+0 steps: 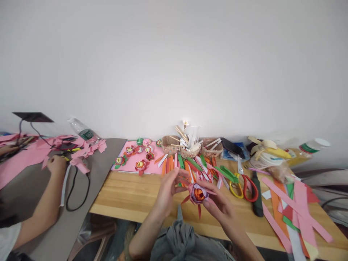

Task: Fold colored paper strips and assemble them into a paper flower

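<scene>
A folded paper flower [198, 194] with an orange centre, lilac inner petals and pink and red outer petals is held just above the wooden table. My right hand [223, 206] grips it from the right side, thumb below and fingers behind the petals. To the left of the flower, my left hand [170, 186] has its fingers curved and apart, close to the petals. Whether its fingertips touch them I cannot tell. Behind my hands lies a spread of coloured paper strips [187, 165] in green, orange, white and pink.
Finished paper flowers sit on a pink sheet [157, 168]. Small baskets [171, 145] hold sticks. Scissors [246, 186], a dark box cutter [257, 195] and loose paper strips [296, 203] lie at right. A co-worker's arm [45, 206] reaches over the grey table at left, near a bottle [84, 131].
</scene>
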Demonstrator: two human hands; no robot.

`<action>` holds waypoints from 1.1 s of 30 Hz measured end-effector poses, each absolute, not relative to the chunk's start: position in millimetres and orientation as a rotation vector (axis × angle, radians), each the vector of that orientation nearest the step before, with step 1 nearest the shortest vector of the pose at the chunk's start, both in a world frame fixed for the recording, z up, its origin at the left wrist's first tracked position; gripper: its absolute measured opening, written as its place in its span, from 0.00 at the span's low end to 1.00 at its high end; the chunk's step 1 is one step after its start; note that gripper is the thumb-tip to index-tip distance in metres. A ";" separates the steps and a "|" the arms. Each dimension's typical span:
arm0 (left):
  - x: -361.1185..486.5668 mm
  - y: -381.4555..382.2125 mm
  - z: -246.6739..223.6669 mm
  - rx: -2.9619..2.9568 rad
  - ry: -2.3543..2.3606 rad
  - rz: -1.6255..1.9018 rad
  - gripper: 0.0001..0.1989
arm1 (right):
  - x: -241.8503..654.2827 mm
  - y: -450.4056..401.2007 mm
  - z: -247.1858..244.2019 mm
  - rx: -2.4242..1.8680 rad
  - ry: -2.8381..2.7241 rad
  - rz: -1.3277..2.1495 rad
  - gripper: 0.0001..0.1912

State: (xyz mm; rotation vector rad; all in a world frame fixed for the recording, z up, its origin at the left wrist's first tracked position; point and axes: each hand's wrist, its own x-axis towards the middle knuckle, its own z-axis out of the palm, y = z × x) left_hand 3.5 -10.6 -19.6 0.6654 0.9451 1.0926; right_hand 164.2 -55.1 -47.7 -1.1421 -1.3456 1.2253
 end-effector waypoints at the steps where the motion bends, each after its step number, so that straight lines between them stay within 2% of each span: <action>1: 3.3 -10.0 -18.5 0.741 0.974 1.026 0.17 | 164.6 -55.0 -46.8 -1.129 -1.353 1.246 0.16; 5: 8.1 -10.6 -17.4 0.928 1.050 0.922 0.14 | 165.0 -55.0 -45.0 -1.078 -1.416 1.225 0.16; 12: 8.2 -17.9 -19.4 1.088 1.021 1.110 0.07 | 170.7 -53.4 -45.6 -0.966 -1.540 1.125 0.15; 17: 10.2 -22.2 -19.0 1.315 1.073 1.215 0.07 | 165.4 -50.1 -37.3 -1.176 -1.458 0.642 0.10; 22: 14.6 -22.2 -21.5 1.658 0.998 1.414 0.08 | 157.5 -50.2 -26.3 -1.157 -1.644 0.319 0.17; 27: 17.6 -21.2 -21.7 1.811 1.095 1.529 0.09 | 155.9 -52.9 -22.7 -1.119 -1.681 0.326 0.16; 33: 19.2 -21.8 -21.8 1.949 0.895 1.602 0.12 | 156.7 -54.8 -18.1 -1.129 -1.608 0.378 0.16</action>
